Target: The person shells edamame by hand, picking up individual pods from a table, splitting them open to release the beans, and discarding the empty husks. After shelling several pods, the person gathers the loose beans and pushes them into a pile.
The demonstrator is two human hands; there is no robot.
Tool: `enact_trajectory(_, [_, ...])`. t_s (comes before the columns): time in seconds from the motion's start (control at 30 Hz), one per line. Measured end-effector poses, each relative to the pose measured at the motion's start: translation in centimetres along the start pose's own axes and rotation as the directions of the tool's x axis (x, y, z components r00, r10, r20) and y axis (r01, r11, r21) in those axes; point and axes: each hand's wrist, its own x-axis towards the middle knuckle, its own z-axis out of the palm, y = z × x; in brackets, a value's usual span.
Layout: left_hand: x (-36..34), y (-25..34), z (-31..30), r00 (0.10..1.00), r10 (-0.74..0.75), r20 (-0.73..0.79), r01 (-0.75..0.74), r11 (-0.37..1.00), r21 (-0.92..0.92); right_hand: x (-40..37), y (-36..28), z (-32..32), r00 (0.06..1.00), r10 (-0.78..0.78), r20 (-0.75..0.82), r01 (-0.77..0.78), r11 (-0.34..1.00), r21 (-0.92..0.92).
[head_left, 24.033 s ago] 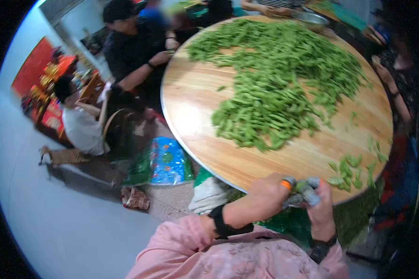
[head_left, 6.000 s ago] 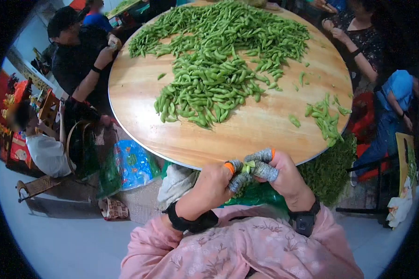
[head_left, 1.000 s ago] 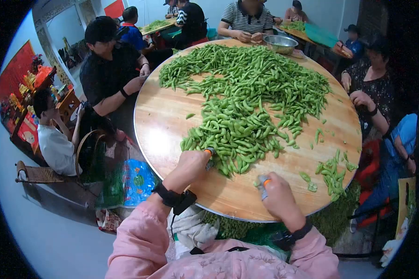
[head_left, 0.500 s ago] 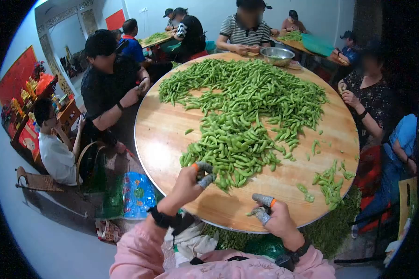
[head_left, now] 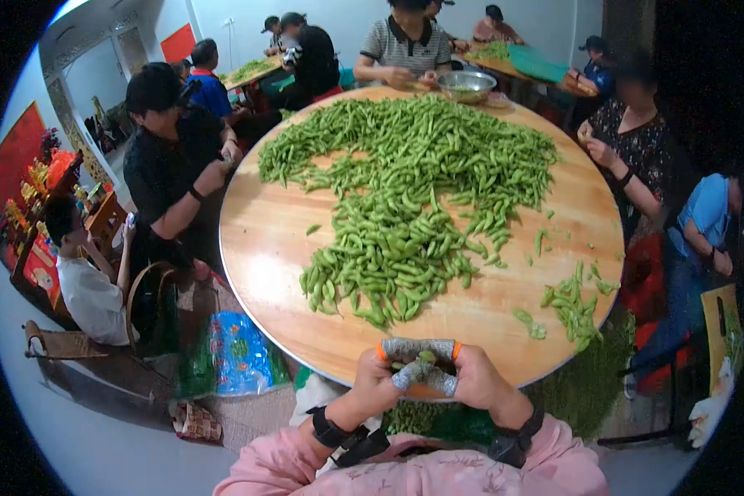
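Observation:
My left hand [head_left: 375, 385] and my right hand [head_left: 483, 380] meet at the near edge of the round wooden table [head_left: 264, 310]. Grey finger covers with orange bands sit on the thumbs and index fingers of both. A green edamame pod [head_left: 426, 357] is pinched between them, partly hidden by the fingertips. Beyond my hands, a large heap of edamame pods [head_left: 405, 236] spreads over the middle and far side of the table. To the right lies a smaller group of pods [head_left: 574, 307], which look flat and pale.
Around the table, several people work with pods, including one in black [head_left: 174, 157] at left and one in a striped shirt [head_left: 407, 50] opposite. A metal bowl [head_left: 466, 86] stands at the far edge. Stripped greenery [head_left: 591, 388] lies below at right; a blue bag [head_left: 240, 351] lies at left.
My left hand has drawn back from the heap's near edge towards me. My right hand has moved left to meet it, and both now grip a pod. The view has shifted slightly.

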Motion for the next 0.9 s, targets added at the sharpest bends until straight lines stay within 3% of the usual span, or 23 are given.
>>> enact_trajectory(0.13, [-0.5,-0.9,0.3,1.000,-0.001,-0.010,0.001,1.000,0.001,-0.5,0.0,-0.4,0.991,0.129,0.024,-0.130,0.991,0.040])
enact_trajectory(0.2, [-0.4,-0.6,0.0,0.998,-0.042,-0.039,0.043,0.999,0.004,-0.8,0.0,-0.7,0.997,0.072,-0.008,-0.072,0.996,-0.061])
enact_trajectory(0.27, [0.1,0.2,-0.7,0.991,-0.100,-0.091,0.102,0.995,0.011,-0.8,-1.4,-1.3,0.998,-0.037,-0.051,0.006,0.862,-0.507])
enact_trajectory(0.3, [0.6,1.3,-1.7,0.961,-0.266,-0.072,0.271,0.959,0.081,-0.7,-2.0,-1.6,0.998,-0.031,-0.053,0.000,0.864,-0.504])
enact_trajectory(0.33, [1.1,2.1,-1.8,0.960,-0.272,-0.072,0.277,0.958,0.079,-0.6,-2.6,-1.8,0.996,-0.091,-0.003,0.065,0.738,-0.672])
enact_trajectory(0.37, [1.4,2.8,-1.9,0.982,-0.177,0.061,0.137,0.903,0.407,-0.5,-2.9,-1.9,0.989,-0.138,0.061,0.130,0.575,-0.807])
enact_trajectory(0.4, [1.5,3.4,-1.8,0.968,-0.125,0.216,-0.053,0.743,0.667,-0.5,-2.7,-1.9,0.989,-0.133,0.063,0.129,0.578,-0.806])
enact_trajectory(0.43, [1.6,3.6,-1.4,0.937,-0.212,0.277,-0.087,0.627,0.774,-0.4,-2.4,-1.9,0.984,-0.152,0.096,0.164,0.547,-0.821])
enact_trajectory(0.47, [1.7,3.9,-1.2,0.937,-0.214,0.275,-0.084,0.628,0.774,-0.3,-2.1,-1.9,0.977,-0.170,0.128,0.199,0.514,-0.834])
enact_trajectory(0.53, [1.9,4.1,-0.8,0.845,-0.410,0.344,-0.130,0.465,0.876,-0.1,-2.0,-2.1,0.976,-0.188,0.108,0.192,0.520,-0.832])
enact_trajectory(0.6, [1.3,2.4,-1.0,0.870,-0.358,0.338,-0.119,0.513,0.850,-0.3,-1.8,-2.1,0.974,-0.207,0.086,0.185,0.526,-0.830])
enact_trajectory(0.63, [0.8,1.8,-1.1,0.920,-0.276,0.278,-0.059,0.603,0.795,-0.9,-1.6,-1.8,0.984,-0.109,-0.139,-0.005,0.769,-0.639])
enact_trajectory(0.67, [0.4,1.3,-1.0,0.959,-0.202,0.202,-0.008,0.689,0.725,-1.3,-1.4,-1.5,0.947,0.055,-0.318,-0.172,0.920,-0.353])
enact_trajectory(0.7, [0.1,1.1,-1.0,0.958,-0.205,0.199,-0.003,0.689,0.725,-1.5,-1.0,-1.5,0.947,0.059,-0.316,-0.174,0.920,-0.350])
enact_trajectory(0.77, [-0.6,0.6,-0.8,0.960,-0.157,0.231,-0.100,0.579,0.809,-2.0,-0.1,-1.7,0.952,0.250,-0.178,-0.245,0.968,0.051])
enact_trajectory(0.8, [-0.9,0.3,-0.6,0.959,-0.163,0.232,-0.097,0.581,0.808,-2.1,-0.3,-1.6,0.950,0.256,-0.179,-0.250,0.967,0.055])
enact_trajectory(0.87, [-1.1,-0.4,-0.4,0.978,0.013,0.208,-0.182,0.543,0.820,-2.0,-1.3,-1.3,0.929,0.344,-0.135,-0.297,0.913,0.279])
enact_trajectory(0.9, [-1.1,-0.4,-0.3,0.978,0.010,0.209,-0.181,0.545,0.818,-2.1,-1.1,-1.3,0.928,0.347,-0.137,-0.300,0.912,0.280])
